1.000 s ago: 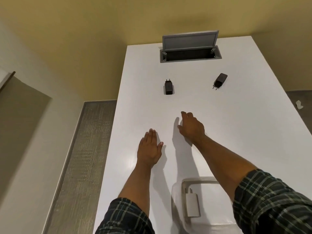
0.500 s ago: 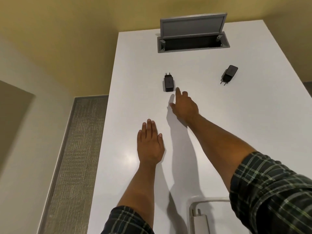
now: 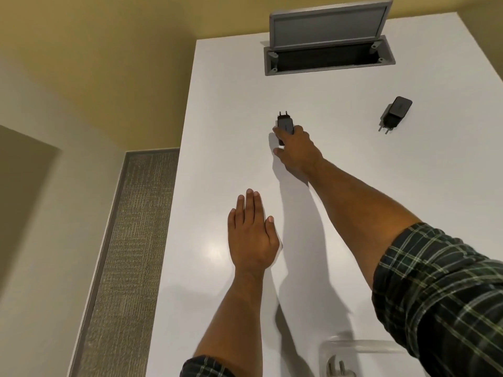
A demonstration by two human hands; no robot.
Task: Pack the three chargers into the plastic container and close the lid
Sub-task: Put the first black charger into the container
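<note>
Right hand closes around the small black charger on the counter, probably light, rigid and smooth, best pinched by its flat sides, while the left hand lies flat, fingers spread.

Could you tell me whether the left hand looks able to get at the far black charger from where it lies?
Probably not without leaning: the left hand lies flat, the charger sits far right, and the right arm crosses between.

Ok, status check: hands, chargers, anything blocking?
Right hand closing on near black charger, on the table. Left hand flat, empty. Second black charger loose, far right. Container at bottom edge, plug pins showing inside. Nothing blocking.
</note>
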